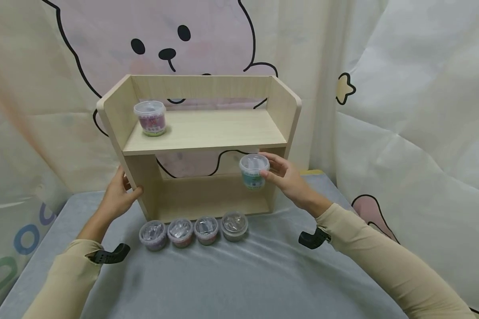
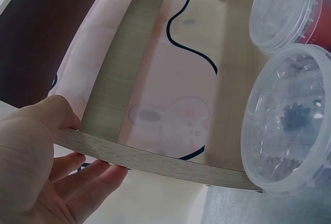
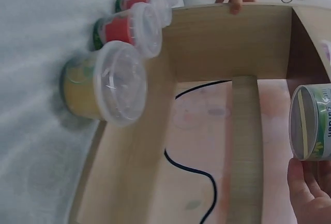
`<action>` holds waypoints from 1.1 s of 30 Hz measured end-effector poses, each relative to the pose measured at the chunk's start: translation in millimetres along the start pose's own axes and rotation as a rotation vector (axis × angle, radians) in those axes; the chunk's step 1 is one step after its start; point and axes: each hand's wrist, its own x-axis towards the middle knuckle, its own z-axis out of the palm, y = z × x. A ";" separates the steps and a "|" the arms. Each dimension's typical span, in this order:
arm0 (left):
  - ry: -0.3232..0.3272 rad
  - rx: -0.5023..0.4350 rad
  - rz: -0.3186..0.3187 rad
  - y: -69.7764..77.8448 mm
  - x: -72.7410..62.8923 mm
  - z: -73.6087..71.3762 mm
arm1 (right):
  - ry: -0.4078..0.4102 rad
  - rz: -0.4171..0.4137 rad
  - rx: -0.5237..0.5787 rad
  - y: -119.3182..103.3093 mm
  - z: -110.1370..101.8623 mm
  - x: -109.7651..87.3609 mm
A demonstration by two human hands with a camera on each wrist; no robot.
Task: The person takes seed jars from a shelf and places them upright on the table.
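Observation:
A small two-tier wooden shelf (image 1: 207,128) stands on the table. My left hand (image 1: 117,195) grips the edge of its left side panel, thumb on one face and fingers on the other, as the left wrist view shows. My right hand (image 1: 284,178) holds a clear-lidded plastic tub (image 1: 253,172) with a teal-green label between thumb and fingers. That tub is in the air before the right part of the lower opening, just below the upper board. On the upper board, at the left, sits another lidded tub (image 1: 151,118) with a pink-purple label.
Several lidded tubs stand in a row along the shelf's front foot, among them a purple one (image 1: 153,235), a red one (image 1: 180,233) and a yellowish one (image 3: 83,87). Grey-blue cloth (image 1: 223,283) covers the table. Printed curtains (image 1: 407,110) hang behind and at the sides.

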 end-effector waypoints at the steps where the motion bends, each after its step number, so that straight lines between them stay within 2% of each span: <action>1: 0.001 0.000 0.000 0.1 -0.4 0.3 | 0.006 0.000 0.002 4.2 0.6 -1.7; 13: -0.008 0.019 -0.013 -1.4 -0.6 3.0 | 0.077 0.001 0.004 48.5 6.5 -18.4; 20: 0.026 0.003 -0.038 -2.7 -2.0 4.9 | 0.104 0.014 0.008 69.1 11.9 -29.1; 26: 0.032 0.009 -0.050 -0.5 -1.2 6.0 | 0.153 0.066 0.016 92.8 12.1 -38.8; 33: 0.027 0.013 -0.051 -1.2 -2.2 5.6 | 0.169 0.158 -0.037 122.3 13.0 -49.3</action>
